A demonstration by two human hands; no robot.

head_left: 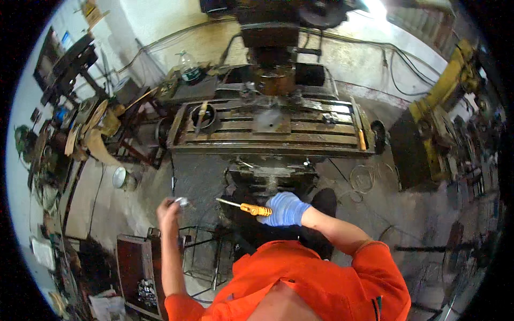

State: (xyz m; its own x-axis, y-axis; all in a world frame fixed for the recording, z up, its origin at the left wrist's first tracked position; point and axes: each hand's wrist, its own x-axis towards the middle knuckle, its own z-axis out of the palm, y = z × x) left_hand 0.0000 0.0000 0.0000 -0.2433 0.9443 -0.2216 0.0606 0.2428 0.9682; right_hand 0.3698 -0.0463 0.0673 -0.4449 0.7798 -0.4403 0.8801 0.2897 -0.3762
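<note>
Green bottle label — illegible; right hand — yellow tool

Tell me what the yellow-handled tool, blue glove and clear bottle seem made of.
Yellow-handled tool: probably plastic, bright and ridged, with a thin, grayish, likely metal shaft.
Blue glove: seemingly knit fabric, matte and finely streaked.
Clear bottle: likely plastic, glossy and see-through, though glass is possible.

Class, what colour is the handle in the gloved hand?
The handle is yellow, clearest in head view.
</note>
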